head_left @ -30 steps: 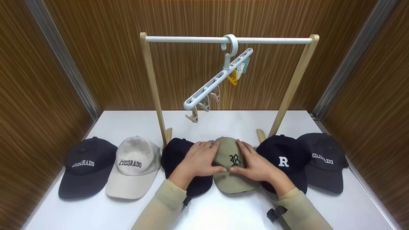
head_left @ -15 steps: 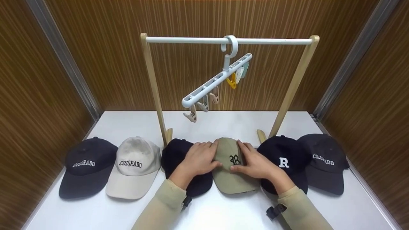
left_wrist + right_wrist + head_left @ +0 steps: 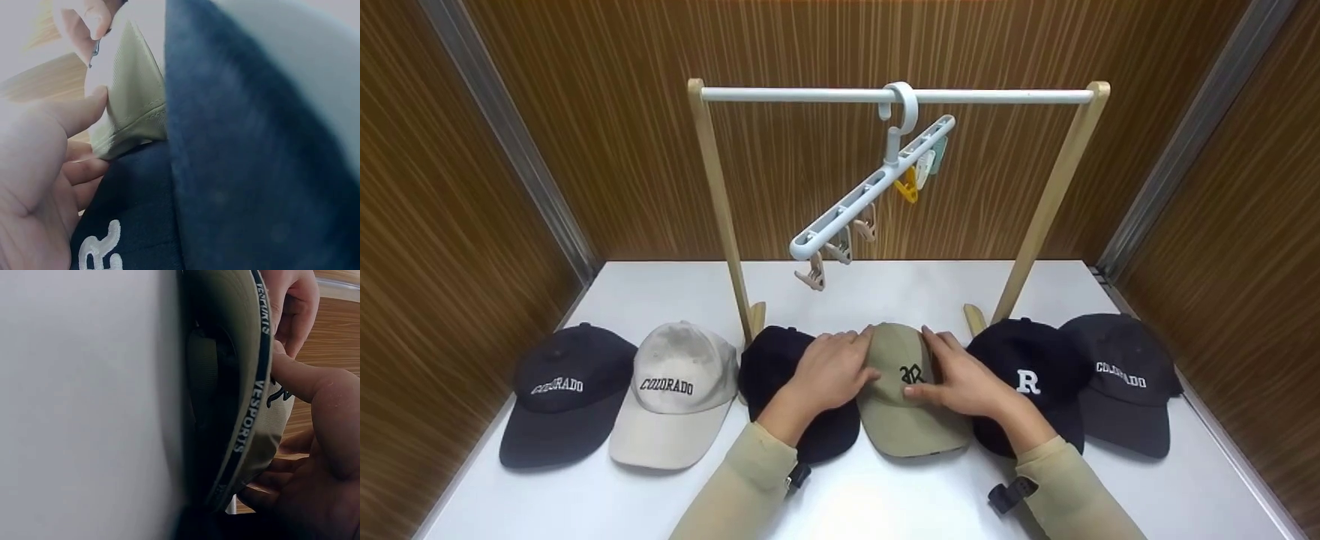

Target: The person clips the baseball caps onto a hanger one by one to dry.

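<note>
White table underneath | khaki cap mid-row, navy cap beside it | left hand and right hand both gripping its sides | thumbs, wider apart than a second ago, leave more cap bare: grip probably being settled | black lettering stands out crisp against matte khaki

Right grip against olive, VESPORTS-edged cap

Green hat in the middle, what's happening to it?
A person's left hand and right hand rest on opposite sides of the black-lettered olive cloth cap. Four dark cloth caps and one beige cloth cap share its row on the white table. Behind them, a pale-blue plastic clip hanger hangs from a white rail, with no cap clipped on.
</note>
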`<state>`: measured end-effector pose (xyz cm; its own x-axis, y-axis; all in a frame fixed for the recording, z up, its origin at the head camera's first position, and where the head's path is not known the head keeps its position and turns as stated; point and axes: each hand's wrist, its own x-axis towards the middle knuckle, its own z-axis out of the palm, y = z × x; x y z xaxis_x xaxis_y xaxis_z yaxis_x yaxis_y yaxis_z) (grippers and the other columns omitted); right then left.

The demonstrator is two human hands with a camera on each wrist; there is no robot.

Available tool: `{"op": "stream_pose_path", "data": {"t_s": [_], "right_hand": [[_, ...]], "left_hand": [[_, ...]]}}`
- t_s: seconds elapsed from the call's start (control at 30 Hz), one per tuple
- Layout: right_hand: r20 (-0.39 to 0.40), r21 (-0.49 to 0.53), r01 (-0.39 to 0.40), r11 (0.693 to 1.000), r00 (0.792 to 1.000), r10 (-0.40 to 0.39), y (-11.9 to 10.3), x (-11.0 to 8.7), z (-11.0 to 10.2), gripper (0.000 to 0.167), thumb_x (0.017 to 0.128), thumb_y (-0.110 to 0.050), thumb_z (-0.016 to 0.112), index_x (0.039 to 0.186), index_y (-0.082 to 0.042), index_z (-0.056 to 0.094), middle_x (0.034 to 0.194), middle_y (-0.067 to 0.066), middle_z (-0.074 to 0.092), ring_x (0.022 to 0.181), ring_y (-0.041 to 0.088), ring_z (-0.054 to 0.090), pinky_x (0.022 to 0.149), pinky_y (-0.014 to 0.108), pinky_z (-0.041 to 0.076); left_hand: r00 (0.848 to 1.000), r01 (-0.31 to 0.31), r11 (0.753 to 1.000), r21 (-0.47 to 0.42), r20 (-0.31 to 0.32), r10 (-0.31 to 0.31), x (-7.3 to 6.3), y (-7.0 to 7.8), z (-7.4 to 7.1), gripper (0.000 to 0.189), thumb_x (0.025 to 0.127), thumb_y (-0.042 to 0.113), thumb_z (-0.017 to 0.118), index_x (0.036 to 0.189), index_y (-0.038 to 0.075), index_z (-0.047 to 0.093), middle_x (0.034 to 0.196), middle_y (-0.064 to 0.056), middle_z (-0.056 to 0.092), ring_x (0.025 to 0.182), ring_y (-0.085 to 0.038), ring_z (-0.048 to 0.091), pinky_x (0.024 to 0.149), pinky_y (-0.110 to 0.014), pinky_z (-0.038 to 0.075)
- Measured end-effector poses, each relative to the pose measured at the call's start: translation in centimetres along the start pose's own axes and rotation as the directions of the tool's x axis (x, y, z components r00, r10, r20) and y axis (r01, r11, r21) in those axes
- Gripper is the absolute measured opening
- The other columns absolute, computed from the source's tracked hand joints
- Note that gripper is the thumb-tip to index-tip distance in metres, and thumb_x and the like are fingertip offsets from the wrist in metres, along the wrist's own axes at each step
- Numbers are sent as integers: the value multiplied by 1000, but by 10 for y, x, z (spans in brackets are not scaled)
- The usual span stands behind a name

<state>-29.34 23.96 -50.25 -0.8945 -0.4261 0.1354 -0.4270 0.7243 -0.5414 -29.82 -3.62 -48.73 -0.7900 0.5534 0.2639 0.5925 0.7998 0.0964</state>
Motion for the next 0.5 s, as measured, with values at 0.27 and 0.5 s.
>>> {"op": "stream_pose_path", "data": {"t_s": [0.27, 0.5], "right_hand": [[-45, 7, -10, 1000, 999, 11, -3, 2, 1, 121, 86, -57, 94, 169, 7, 35, 149, 20, 55, 116, 32, 65, 106, 55, 54], [-74, 60, -41, 997, 996, 46, -2, 3, 2, 127, 79, -55, 101, 168, 9, 36, 141, 19, 55, 113, 31, 63, 105, 54, 53]], "left_hand": [[999, 17, 997, -78, -27, -19, -1, 1, -1, 69, 108, 35, 76, 161, -1, 52, 133, -14, 75, 121, -31, 72, 106, -47, 55], [997, 39, 989, -140, -55, -47, -1, 2, -1, 69, 106, 31, 79, 160, -2, 53, 139, -15, 75, 126, -31, 71, 112, -45, 51]]}}
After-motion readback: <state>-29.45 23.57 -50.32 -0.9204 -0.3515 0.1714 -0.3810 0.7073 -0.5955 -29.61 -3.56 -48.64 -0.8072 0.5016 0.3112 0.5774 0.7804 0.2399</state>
